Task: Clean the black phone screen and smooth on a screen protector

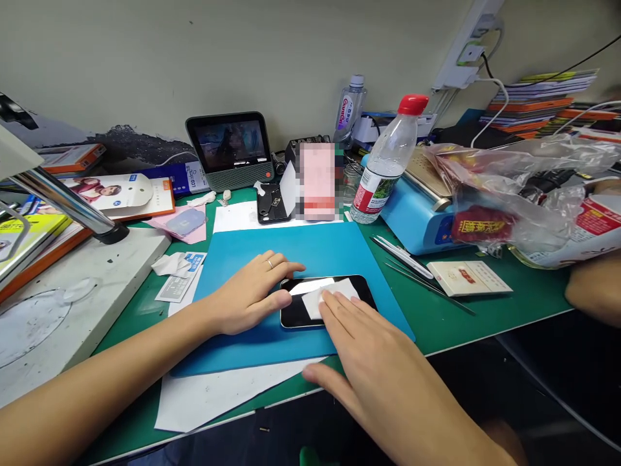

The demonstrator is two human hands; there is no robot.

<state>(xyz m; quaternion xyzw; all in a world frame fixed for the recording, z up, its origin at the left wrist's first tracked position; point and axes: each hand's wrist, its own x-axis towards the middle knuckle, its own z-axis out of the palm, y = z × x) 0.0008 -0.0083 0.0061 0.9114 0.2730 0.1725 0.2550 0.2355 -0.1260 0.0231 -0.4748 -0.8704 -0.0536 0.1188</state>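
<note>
A black-screened smartphone (293, 313) lies flat, long side across, on a blue mat (233, 353). On its screen rests a small white wipe (311, 306). My right hand (373, 353) lies over the phone's right part, fingers stretched and flat on the wipe, thumb spread away toward the table edge. At the phone's left end is my left hand (255, 291), with a ring on one finger. Its thumb and fingers are apart around that end, the thumb at the phone's edge; it grips nothing I can see.
Tweezers (436, 288) and a cigarette-like box (469, 278) lie right of the mat. Behind stand a red-capped bottle (387, 165), a blue device (412, 217) and a small display (231, 149). A white stand base (130, 265) is left. Another person's arm (596, 288) shows at right.
</note>
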